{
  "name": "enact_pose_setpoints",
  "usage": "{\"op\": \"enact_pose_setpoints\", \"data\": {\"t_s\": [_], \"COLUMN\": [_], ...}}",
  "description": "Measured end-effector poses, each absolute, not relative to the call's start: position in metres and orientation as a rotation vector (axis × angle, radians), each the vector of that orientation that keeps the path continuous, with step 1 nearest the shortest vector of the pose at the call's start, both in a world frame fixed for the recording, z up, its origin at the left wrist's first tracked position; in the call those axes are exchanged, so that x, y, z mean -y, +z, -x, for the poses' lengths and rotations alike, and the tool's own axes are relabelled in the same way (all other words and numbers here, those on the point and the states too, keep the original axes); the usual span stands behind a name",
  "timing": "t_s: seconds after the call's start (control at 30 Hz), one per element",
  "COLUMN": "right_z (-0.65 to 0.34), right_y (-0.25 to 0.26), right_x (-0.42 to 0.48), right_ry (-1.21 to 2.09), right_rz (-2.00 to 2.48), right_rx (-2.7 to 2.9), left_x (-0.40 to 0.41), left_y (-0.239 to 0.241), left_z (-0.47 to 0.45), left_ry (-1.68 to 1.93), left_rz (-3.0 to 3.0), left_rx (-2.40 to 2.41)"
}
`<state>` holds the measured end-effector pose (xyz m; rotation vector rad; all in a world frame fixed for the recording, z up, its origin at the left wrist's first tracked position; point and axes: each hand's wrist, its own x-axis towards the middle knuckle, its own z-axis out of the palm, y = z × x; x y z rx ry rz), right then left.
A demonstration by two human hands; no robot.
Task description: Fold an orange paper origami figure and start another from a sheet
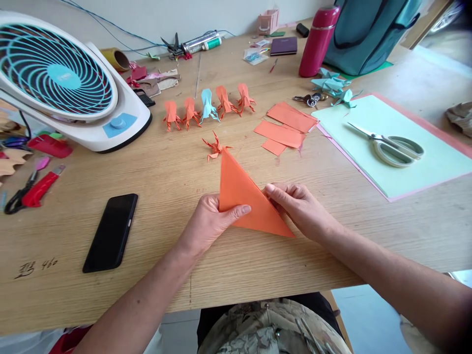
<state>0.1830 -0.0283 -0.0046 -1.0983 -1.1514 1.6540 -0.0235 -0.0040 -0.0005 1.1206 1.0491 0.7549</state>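
Note:
An orange sheet of paper (pixel 245 196), folded into a triangle, is held up above the wooden table. My left hand (pixel 216 216) grips it at the left, thumb across the front and the other fingers hidden behind. At the long slanted edge, my right hand (pixel 295 204) pinches the paper between thumb and fingers. Just beyond the upper corner of the triangle lies a small orange folded paper figure (pixel 214 146) with thin legs. Farther back stands a row of several folded figures, mostly orange, with one light blue figure (pixel 209 104) among them.
Orange paper pieces (pixel 283 129) lie behind my right hand. Scissors (pixel 393 145) rest on pale green sheets (pixel 361 172) at the right. A black phone (pixel 110 231) and a red utility knife (pixel 42 188) are at the left, below a fan (pixel 70 83). A pink bottle (pixel 319 42) stands at the back.

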Motion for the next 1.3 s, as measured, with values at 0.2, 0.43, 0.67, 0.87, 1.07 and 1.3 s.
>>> {"op": "enact_pose_setpoints", "data": {"t_s": [0.2, 0.43, 0.67, 0.87, 1.07, 1.3], "right_z": [-0.183, -0.177, -0.182, -0.181, -0.177, -0.176], "right_y": [-0.008, -0.013, -0.008, -0.010, -0.011, -0.012], "right_x": [0.027, 0.030, 0.031, 0.031, 0.031, 0.032], "right_ry": [1.488, 1.486, 1.531, 1.704, 1.690, 1.630], "right_rz": [1.107, 1.122, 1.155, 1.108, 1.102, 1.131], "right_rx": [1.244, 1.310, 1.299, 1.245, 1.215, 1.316], "left_x": [0.001, -0.002, -0.004, -0.003, -0.002, 0.003], "left_y": [-0.003, 0.001, 0.001, 0.002, 0.005, 0.003], "left_z": [0.026, 0.027, 0.033, 0.033, 0.031, 0.029], "left_ry": [0.884, 0.908, 0.883, 0.907, 0.890, 0.930], "left_rz": [-1.065, -0.978, -0.938, -0.877, -0.866, -0.939], "left_rx": [-1.062, -1.027, -0.961, -0.977, -1.010, -1.058]}}
